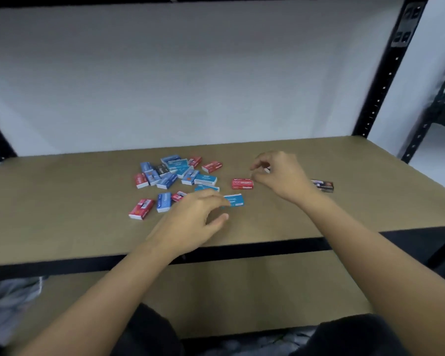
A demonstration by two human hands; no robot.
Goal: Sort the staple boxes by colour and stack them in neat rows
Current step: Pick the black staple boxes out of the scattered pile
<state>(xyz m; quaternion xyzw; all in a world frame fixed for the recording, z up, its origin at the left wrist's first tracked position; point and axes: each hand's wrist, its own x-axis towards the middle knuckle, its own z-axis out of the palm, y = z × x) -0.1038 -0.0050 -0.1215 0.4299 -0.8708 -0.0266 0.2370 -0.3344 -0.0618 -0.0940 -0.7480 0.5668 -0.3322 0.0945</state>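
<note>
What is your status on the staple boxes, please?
Left hand open, reaching the teal box. Right hand at the red stack, grip unclear. Mixed pile unsorted; nothing blocking.

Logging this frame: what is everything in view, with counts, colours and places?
red cardboard staple boxes: at least five loose, red and white, in and around the central pile
red stack: apparently two boxes, right of the pile
blue staple boxes: many, dark and light blue, mostly in the pile; too blurred to count
lone light blue box: one, in front of the pile
black staple box: one, far right
tan shelf board: one, under everything
black metal shelving frame: uprights at both sides
left hand: fingers curved, thumb apart, at the lone light blue box
right hand: fingers curled beside the red stack; contents unclear
</note>
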